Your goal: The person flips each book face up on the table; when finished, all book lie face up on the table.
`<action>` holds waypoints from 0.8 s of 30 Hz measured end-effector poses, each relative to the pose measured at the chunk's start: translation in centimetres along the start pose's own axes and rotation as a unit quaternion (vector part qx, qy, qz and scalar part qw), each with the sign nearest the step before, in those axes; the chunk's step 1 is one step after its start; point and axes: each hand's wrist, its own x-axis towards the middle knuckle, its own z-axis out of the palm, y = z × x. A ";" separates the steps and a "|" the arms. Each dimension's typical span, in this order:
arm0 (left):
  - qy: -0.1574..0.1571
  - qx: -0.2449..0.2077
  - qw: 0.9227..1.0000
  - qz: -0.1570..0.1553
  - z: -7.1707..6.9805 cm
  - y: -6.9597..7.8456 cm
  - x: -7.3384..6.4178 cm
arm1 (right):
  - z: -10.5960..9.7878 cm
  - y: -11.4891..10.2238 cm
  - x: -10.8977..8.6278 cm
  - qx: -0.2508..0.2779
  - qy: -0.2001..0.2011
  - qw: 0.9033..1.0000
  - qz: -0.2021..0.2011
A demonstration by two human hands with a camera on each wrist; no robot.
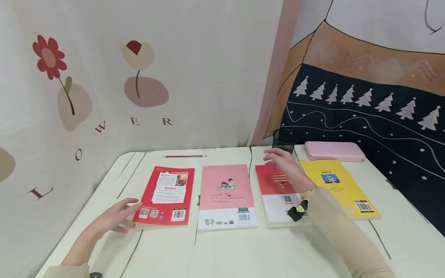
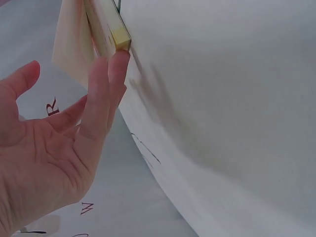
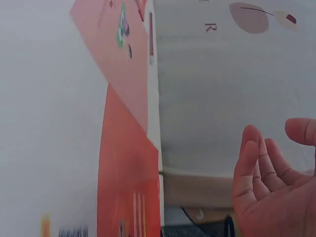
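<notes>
Four-sided books lie in a row on the white table. My left hand (image 1: 112,217) is at the lower left corner of the red book (image 1: 165,210). Its fingers are spread and loosely bent, and in the left wrist view a fingertip meets the book's corner. Over the top of the red-and-white book (image 1: 272,204) reaches my right hand (image 1: 286,170), palm facing left, fingers relaxed and holding nothing. Just beyond its fingertips stands a black mesh pen holder (image 1: 283,146). Between the two hands lies a pink-and-white book (image 1: 227,199).
Right of the red-and-white book lies a yellow book (image 1: 342,189), with a pink pencil case (image 1: 333,150) behind it. A pencil (image 1: 184,156) lies near the table's back edge. Printed curtains (image 1: 215,77) hang close behind the table (image 1: 167,255).
</notes>
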 end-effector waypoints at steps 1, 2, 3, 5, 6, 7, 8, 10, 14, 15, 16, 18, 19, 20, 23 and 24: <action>-0.001 0.001 1.000 -0.002 0.0 0.0 0.0 | 0.8 -0.7 0.0 -0.002 -0.003 1.000 0.009; -0.003 0.001 1.000 -0.006 0.0 -0.1 0.0 | 1.5 -1.3 0.0 -0.002 -0.009 1.000 0.012; -0.003 0.003 1.000 -0.008 -0.1 -0.1 -0.1 | 2.3 -1.7 0.1 -0.004 -0.011 1.000 0.017; -0.004 0.002 1.000 -0.013 -0.1 -0.2 -0.1 | 3.9 -2.8 0.2 0.004 -0.026 0.999 0.023; -0.005 -0.001 1.000 -0.014 -0.2 -0.3 -0.1 | 4.6 -2.9 0.4 0.002 -0.034 0.999 0.023; -0.006 -0.005 1.000 -0.014 -0.2 -0.4 -0.1 | 5.3 -3.0 0.7 0.000 -0.040 0.999 0.026; -0.006 -0.007 1.000 -0.013 -0.2 -0.4 -0.1 | 6.0 -3.1 1.0 -0.001 -0.048 0.999 0.025; -0.006 -0.014 1.000 -0.010 -0.2 -0.5 -0.1 | 7.4 -3.4 1.4 0.002 -0.060 0.998 0.024; -0.006 -0.028 1.000 -0.007 -0.1 -0.5 -0.1 | 10.1 -3.8 2.1 0.005 -0.084 0.996 0.020; -0.006 -0.032 0.999 -0.008 -0.1 -0.6 -0.1 | 10.7 -3.9 2.2 0.008 -0.092 0.996 0.016; -0.008 -0.036 0.999 -0.009 -0.1 -0.6 -0.1 | 11.4 -3.8 2.3 0.011 -0.101 0.995 0.013; -0.012 -0.046 0.999 -0.012 0.0 -0.8 -0.1 | 12.6 -3.7 2.6 0.024 -0.120 0.992 0.004; -0.014 -0.050 0.999 -0.013 0.0 -0.9 0.0 | 13.2 -3.7 2.7 0.032 -0.128 0.991 0.000; -0.016 -0.056 0.998 -0.014 0.0 -1.0 0.0 | 13.8 -3.6 2.7 0.041 -0.138 0.990 -0.003; -0.023 -0.074 0.997 -0.013 0.1 -1.4 0.2 | 15.6 -3.3 3.0 0.071 -0.149 0.986 -0.002; -0.025 -0.079 0.996 -0.012 0.1 -1.6 0.3 | 16.2 -3.2 3.1 0.074 -0.147 0.986 0.002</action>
